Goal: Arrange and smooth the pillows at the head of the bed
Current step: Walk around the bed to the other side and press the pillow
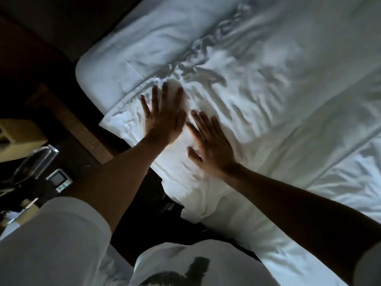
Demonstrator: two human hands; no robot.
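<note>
The person's left hand (pixel 162 118) and right hand (pixel 208 145) are lying flat, fingers spread wide, palms pressing on the near white pillow (pixel 237 112), grasping nothing. That pillow is sitting wrinkled at the bed's left edge, touching a second pillow (pixel 144 48) beyond it.

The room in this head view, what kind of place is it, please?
Probably a bedroom, perhaps a hotel room. A bed with white bedding and a wrinkled white pillow fills the view, and a dark bedside table carries a small control panel. Both hands press flat on the pillow.
</note>
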